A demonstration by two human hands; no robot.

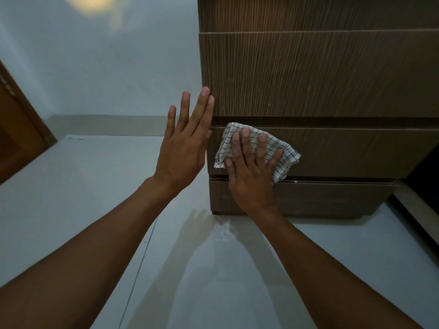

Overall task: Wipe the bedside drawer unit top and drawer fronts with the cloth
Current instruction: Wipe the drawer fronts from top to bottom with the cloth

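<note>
Glossy pale floor [71, 222] nearest. Right hand [249, 172] presses checked cloth [282, 150] flat, fingers spread, on lower drawer front [356, 150], left end. Left hand [183, 148] open, holding nothing, fingertips by drawer unit [320, 74] left edge. Suggest even pressure, long strokes rightward along the panel. Cloth white, blue grid, crumpled.

A pale grey wall [99, 67] carries a warm patch of light [89, 2] at eleven o'clock. Glossy light floor tiles [71, 186] spread below, reflecting shadows. A brown wooden door [16, 138] stands at nine o'clock.
</note>
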